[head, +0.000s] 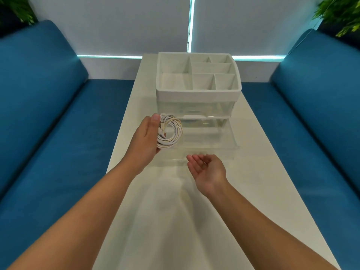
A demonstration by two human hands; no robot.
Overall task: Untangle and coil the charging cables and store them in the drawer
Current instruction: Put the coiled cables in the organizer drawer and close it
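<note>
My left hand (145, 141) grips a round coil of white and pale yellow charging cables (171, 131), held just above the left end of a clear plastic drawer (229, 141). That drawer is pulled out toward me from the bottom of a desk organizer (198, 90) with a white compartmented top and see-through body. My right hand (207, 168) hovers palm up, fingers loosely curled and holding nothing, at the drawer's front edge. A second clear drawer above stays pushed in.
The organizer stands on a long white table (263, 172). Blue sofa seats flank it, one on the left (48, 133) and one on the right (321, 123). Green plants sit at both upper corners.
</note>
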